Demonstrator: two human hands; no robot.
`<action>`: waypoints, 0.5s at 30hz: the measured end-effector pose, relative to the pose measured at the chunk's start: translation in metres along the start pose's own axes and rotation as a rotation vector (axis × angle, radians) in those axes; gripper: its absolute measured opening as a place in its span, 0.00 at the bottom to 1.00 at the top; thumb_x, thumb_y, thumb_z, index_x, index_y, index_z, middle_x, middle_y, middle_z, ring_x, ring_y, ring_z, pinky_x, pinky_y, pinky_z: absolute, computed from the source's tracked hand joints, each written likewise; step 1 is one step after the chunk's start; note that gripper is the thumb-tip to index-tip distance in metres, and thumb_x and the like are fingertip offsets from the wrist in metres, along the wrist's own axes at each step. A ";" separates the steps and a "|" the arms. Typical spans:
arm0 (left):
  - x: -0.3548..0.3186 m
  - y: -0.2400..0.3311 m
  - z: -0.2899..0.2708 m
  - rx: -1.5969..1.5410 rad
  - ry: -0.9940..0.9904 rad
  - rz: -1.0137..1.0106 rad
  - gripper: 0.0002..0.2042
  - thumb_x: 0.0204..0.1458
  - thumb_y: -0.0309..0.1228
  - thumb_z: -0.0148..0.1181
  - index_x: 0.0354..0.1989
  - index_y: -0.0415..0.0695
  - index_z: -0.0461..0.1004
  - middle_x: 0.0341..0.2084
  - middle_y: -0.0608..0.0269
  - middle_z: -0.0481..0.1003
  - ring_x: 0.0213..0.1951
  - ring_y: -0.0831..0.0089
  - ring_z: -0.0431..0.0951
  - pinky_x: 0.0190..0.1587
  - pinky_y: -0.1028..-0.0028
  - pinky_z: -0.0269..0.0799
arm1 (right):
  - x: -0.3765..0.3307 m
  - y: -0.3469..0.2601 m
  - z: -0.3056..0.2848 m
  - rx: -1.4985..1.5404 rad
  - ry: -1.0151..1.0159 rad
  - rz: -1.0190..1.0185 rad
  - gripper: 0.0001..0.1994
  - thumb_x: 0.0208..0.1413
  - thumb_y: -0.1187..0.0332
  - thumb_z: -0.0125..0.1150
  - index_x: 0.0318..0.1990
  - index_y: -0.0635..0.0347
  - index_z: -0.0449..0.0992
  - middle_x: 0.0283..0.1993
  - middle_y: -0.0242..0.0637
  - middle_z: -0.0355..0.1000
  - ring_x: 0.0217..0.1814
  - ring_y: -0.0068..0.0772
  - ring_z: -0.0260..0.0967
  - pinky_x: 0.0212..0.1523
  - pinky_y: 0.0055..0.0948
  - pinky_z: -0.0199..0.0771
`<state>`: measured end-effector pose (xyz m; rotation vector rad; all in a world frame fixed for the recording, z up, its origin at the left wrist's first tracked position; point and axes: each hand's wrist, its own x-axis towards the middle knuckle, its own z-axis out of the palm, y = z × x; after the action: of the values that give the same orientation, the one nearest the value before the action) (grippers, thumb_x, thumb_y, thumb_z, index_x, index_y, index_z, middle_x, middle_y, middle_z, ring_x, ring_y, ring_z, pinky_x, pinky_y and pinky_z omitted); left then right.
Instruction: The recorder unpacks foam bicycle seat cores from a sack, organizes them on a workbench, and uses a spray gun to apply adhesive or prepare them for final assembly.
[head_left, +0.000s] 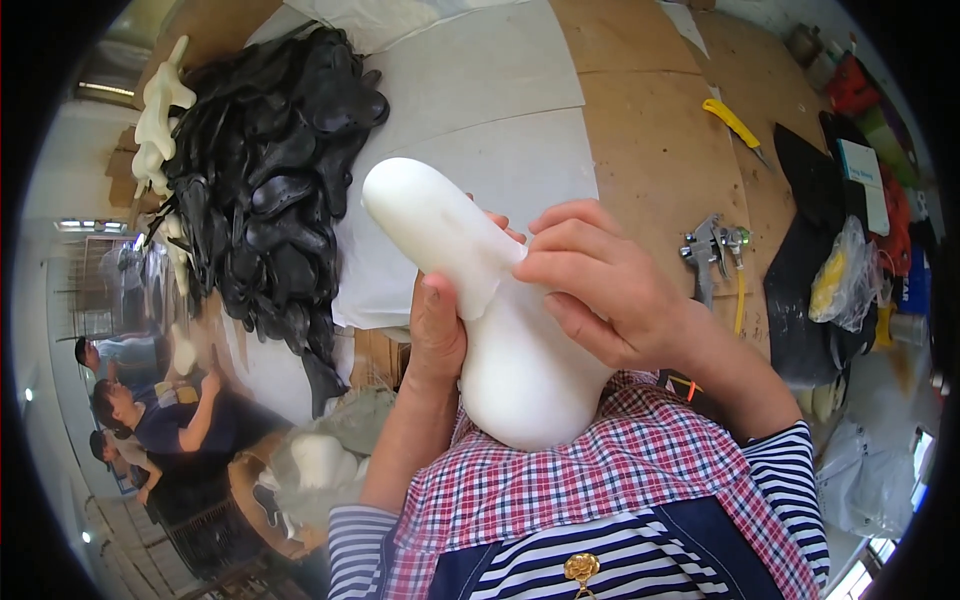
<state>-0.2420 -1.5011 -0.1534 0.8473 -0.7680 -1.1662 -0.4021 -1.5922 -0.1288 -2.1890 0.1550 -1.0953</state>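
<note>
A smooth white bicycle-saddle-shaped piece (pixel 530 385) rests with its broad rounded end against the checked apron on my lap. Its narrow end points up and to the left. Around that narrow part lies a thin white layer (pixel 440 225) with a visible loose edge. My left hand (pixel 440 320) is wrapped round the narrow part from below, its thumb on the near side and some fingertips showing behind. My right hand (pixel 600 285) pinches the layer's edge between thumb and fingers, near the middle of the piece.
Black saddle-shaped shells (pixel 280 160) lie heaped at the left, beside white saddle-shaped pieces (pixel 160 110). On the brown board (pixel 650 130) are a yellow utility knife (pixel 735 125) and a spray gun (pixel 710 245) with a yellow hose. Black sheets (pixel 800 260) lie right. Several people (pixel 170 415) sit far left.
</note>
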 end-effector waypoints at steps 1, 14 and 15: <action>0.001 -0.001 -0.001 -0.009 -0.011 0.009 0.45 0.45 0.61 0.55 0.62 0.40 0.47 0.49 0.57 0.65 0.51 0.65 0.67 0.54 0.65 0.64 | -0.001 -0.001 -0.001 -0.031 -0.009 -0.026 0.14 0.39 0.76 0.59 0.38 0.61 0.72 0.35 0.37 0.66 0.44 0.42 0.64 0.44 0.34 0.66; 0.003 -0.005 0.000 -0.026 0.011 -0.012 0.42 0.47 0.62 0.50 0.61 0.41 0.49 0.49 0.57 0.64 0.51 0.64 0.67 0.54 0.65 0.65 | 0.003 0.003 0.000 -0.226 -0.093 -0.095 0.14 0.38 0.75 0.58 0.38 0.56 0.74 0.34 0.33 0.65 0.45 0.39 0.64 0.46 0.37 0.64; 0.005 -0.003 -0.001 -0.068 -0.015 -0.001 0.41 0.48 0.62 0.49 0.61 0.42 0.50 0.50 0.57 0.65 0.51 0.64 0.67 0.54 0.65 0.65 | 0.003 0.004 0.000 -0.228 -0.094 -0.097 0.14 0.38 0.75 0.58 0.38 0.56 0.74 0.34 0.33 0.65 0.45 0.39 0.64 0.46 0.37 0.64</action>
<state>-0.2418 -1.5060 -0.1563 0.7834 -0.7369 -1.1941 -0.3996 -1.5962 -0.1290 -2.4694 0.1397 -1.0695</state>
